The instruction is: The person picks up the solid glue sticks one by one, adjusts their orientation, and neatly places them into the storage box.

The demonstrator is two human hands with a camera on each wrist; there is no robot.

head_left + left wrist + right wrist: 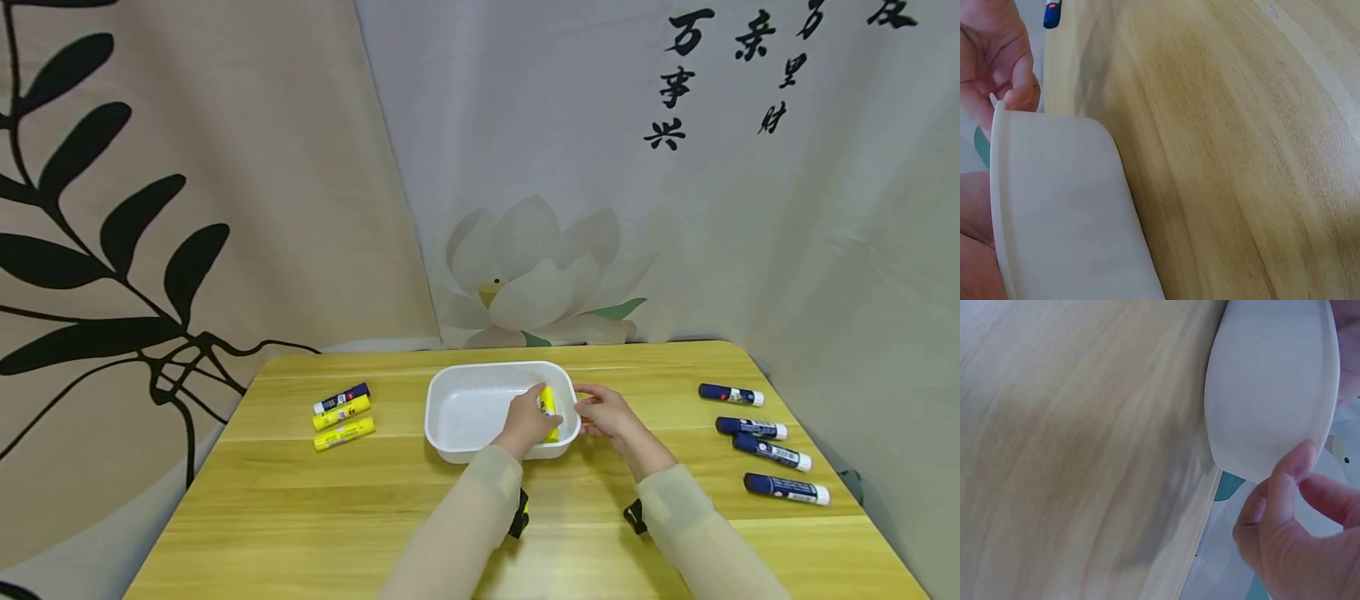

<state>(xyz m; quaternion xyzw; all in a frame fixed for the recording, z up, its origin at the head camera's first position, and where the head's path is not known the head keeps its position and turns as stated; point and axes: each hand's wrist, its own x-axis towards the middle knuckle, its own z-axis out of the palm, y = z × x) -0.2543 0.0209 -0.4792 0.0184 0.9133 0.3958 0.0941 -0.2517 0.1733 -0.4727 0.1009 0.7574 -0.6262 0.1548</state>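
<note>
A white plastic basin (468, 412) stands near the far middle of the table. Inside its right end my left hand (525, 421) holds a yellow glue stick (547, 400), with the thumb lying across it. My right hand (611, 415) pinches the basin's right rim; in the right wrist view its thumb and fingers (1294, 465) meet at that edge. The left wrist view shows mostly the basin's outer wall (1066, 194), which hides the glue stick there.
Left of the basin lie a dark blue stick (341, 398) with a white cap and two yellow sticks (343, 433). Several dark blue sticks (772, 452) with white caps lie along the right side of the wooden table (300, 517). Printed curtains (315, 167) hang behind it.
</note>
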